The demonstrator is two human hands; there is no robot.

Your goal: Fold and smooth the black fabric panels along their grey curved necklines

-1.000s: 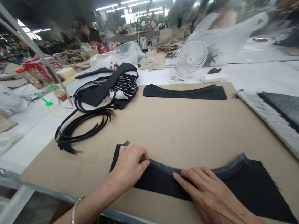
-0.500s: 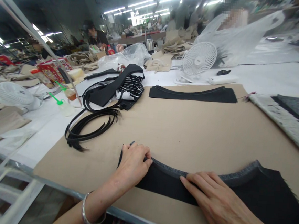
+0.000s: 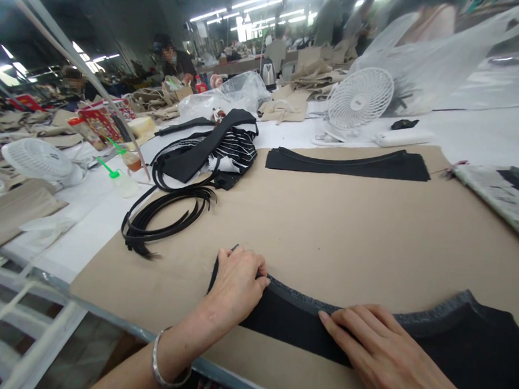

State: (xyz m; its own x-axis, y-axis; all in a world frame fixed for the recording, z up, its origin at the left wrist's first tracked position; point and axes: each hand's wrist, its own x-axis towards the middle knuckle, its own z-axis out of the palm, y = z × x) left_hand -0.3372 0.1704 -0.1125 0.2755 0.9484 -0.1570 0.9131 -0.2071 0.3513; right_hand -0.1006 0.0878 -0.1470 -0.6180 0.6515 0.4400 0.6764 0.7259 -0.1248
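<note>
A black fabric piece with a curved upper edge lies in front of me. Along that curve runs a grey, fuzzy-looking strip. My left hand has its fingers curled and pinched on the left end of the piece; the fingertips are partly hidden. Farther right, my right hand lies flat over the curved edge, fingers stretched out and thumb on the black cloth. It covers part of the strip.
Beige paper covers the table. Beyond my hands lie stacked black curved pieces, with coiled black strips to the left. A white fan and plastic bags stand behind. Green-tipped bottles are at left; people appear farther back.
The whole view has shifted, so things appear slightly farther right. Both hands keep nearly the same places on the fabric.
</note>
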